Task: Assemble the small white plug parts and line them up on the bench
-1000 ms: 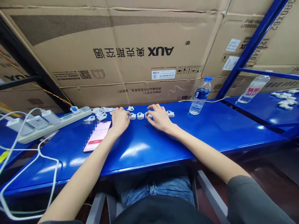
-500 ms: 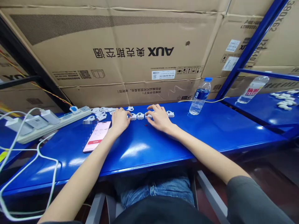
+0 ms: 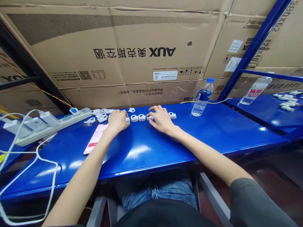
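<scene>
While left hand (image 3: 117,121) and right hand (image 3: 163,119) curl by white pieces (image 3: 141,117), grip unclear, finger bumps could skew them.

Blue-capped bottle (image 3: 202,98) before upside-down printed cardboard (image 3: 142,37).

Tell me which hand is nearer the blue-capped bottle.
Right. The right hand is left of the blue-capped bottle; the left hand is farther left, past several white parts.
</scene>
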Demonstrator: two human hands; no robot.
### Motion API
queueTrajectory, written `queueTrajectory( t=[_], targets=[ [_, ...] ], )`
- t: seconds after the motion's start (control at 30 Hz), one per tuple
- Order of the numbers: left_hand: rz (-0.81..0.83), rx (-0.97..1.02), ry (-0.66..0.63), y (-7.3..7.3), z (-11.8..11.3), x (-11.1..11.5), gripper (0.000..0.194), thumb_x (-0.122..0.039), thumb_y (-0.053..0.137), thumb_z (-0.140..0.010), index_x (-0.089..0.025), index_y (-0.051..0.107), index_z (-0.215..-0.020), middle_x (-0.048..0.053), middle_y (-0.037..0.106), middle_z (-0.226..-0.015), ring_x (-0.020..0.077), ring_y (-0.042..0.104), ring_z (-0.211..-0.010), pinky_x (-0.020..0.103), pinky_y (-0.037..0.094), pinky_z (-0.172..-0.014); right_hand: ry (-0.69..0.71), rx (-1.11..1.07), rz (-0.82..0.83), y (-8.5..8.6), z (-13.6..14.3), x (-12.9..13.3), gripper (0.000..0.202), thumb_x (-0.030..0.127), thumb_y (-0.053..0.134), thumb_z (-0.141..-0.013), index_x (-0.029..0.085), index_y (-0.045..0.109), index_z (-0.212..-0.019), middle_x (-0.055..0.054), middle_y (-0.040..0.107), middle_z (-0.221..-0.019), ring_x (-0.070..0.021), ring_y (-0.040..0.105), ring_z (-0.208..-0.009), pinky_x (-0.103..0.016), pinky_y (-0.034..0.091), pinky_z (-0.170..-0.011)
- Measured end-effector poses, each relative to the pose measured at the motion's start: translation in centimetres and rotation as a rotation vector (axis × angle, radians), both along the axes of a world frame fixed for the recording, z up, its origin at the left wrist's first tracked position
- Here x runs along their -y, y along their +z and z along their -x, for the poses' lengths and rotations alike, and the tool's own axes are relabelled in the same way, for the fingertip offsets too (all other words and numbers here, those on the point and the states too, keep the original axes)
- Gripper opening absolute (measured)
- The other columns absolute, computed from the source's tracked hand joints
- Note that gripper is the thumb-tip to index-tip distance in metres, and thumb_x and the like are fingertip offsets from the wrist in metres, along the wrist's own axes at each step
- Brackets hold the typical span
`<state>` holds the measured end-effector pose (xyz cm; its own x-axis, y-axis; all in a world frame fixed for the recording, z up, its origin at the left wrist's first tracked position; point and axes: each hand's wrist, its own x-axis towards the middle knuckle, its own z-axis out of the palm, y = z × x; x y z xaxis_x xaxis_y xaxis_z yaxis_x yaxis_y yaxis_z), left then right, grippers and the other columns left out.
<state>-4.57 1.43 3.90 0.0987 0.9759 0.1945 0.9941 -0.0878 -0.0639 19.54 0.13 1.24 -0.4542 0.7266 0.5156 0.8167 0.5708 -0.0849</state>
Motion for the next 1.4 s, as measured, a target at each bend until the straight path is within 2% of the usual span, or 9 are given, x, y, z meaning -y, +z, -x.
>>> queueTrajectory(
  t=[0.13, 0.43, 0.63, 1.0, 1.17, 1.27, 1.33, 1.4],
  targets=[
    [0.007, -0.045, 0.047, 0.2, 0.3, 0.1, 0.04, -0.028, 0.067, -0.083, -0.015, 0.067, -0.12, 0.022, 0.067, -0.129, 0.0405, 0.058, -0.124, 0.049, 0.048, -0.098, 0.0, 0.003, -0.003, -0.1, 0.0, -0.1, 0.022, 0.027, 0.055, -0.101, 0.021, 0.075, -0.11, -0.013, 0.062, -0.14, -0.0314, 0.05, -0.126, -0.047, 0.042, -0.1],
    [0.063, -0.104, 0.115, 0.3, 0.6, 0.1, 0.029, -0.026, 0.066, -0.085, -0.014, 0.074, -0.11, 0.024, 0.067, -0.13, 0.0435, 0.055, -0.128, 0.055, 0.044, -0.103, -0.004, 0.013, -0.011, -0.1, 0.0, -0.1, 0.023, 0.027, 0.055, -0.102, 0.021, 0.075, -0.11, -0.012, 0.062, -0.139, -0.031, 0.051, -0.126, -0.047, 0.042, -0.1],
    [0.051, -0.073, 0.085, 0.6, 0.6, 0.0, 0.028, -0.03, 0.065, -0.087, -0.014, 0.078, -0.105, 0.025, 0.068, -0.127, 0.0452, 0.055, -0.127, 0.057, 0.042, -0.103, -0.004, 0.019, 0.006, -0.1, 0.0, -0.1, 0.024, 0.028, 0.053, -0.102, 0.021, 0.074, -0.112, -0.013, 0.061, -0.141, -0.0317, 0.05, -0.126, -0.047, 0.042, -0.1],
    [-0.024, -0.083, 0.027, 0.2, 0.6, 0.2, 0.02, -0.022, 0.064, -0.086, -0.016, 0.08, -0.096, 0.023, 0.071, -0.121, 0.0441, 0.058, -0.121, 0.058, 0.043, -0.1, -0.006, 0.021, -0.008, -0.2, 0.0, -0.2, 0.024, 0.029, 0.054, -0.102, 0.022, 0.075, -0.111, -0.011, 0.062, -0.14, -0.0311, 0.05, -0.126, -0.047, 0.042, -0.1],
    [-0.046, -0.067, 0.031, 0.4, 0.3, 0.4, 0.021, -0.033, 0.072, -0.083, -0.015, 0.078, -0.09, 0.024, 0.071, -0.116, 0.0454, 0.057, -0.12, 0.058, 0.043, -0.1, -0.001, 0.012, 0.003, -0.1, 0.0, -0.1, 0.024, 0.028, 0.054, -0.102, 0.021, 0.075, -0.111, -0.013, 0.062, -0.139, -0.0315, 0.05, -0.125, -0.048, 0.042, -0.101],
    [-0.096, -0.052, 0.021, 0.7, 0.0, 0.5, 0.021, -0.034, 0.071, -0.083, -0.014, 0.076, -0.089, 0.024, 0.071, -0.112, 0.0446, 0.058, -0.118, 0.057, 0.043, -0.099, 0.002, 0.016, 0.0, -0.1, 0.0, -0.1, 0.024, 0.028, 0.054, -0.102, 0.021, 0.075, -0.111, -0.013, 0.061, -0.14, -0.0317, 0.05, -0.126, -0.048, 0.043, -0.1],
    [-0.162, -0.02, -0.012, 1.0, -0.2, 0.6, 0.021, -0.034, 0.068, -0.084, -0.015, 0.075, -0.091, 0.023, 0.069, -0.112, 0.0436, 0.057, -0.117, 0.057, 0.043, -0.099, -0.001, 0.011, 0.001, 0.0, 0.1, 0.0, 0.025, 0.027, 0.054, -0.101, 0.02, 0.073, -0.116, -0.013, 0.061, -0.14, -0.0318, 0.051, -0.126, -0.047, 0.043, -0.1],
    [-0.22, 0.012, -0.064, 1.3, -0.7, 0.8, 0.021, -0.033, 0.065, -0.087, -0.017, 0.075, -0.096, 0.019, 0.068, -0.116, 0.041, 0.056, -0.119, 0.055, 0.042, -0.1, -0.008, -0.011, -0.002, 0.1, 0.1, 0.1, 0.032, 0.026, 0.055, -0.1, 0.019, 0.067, -0.129, -0.014, 0.06, -0.141, -0.0317, 0.051, -0.126, -0.045, 0.043, -0.099]
  ],
)
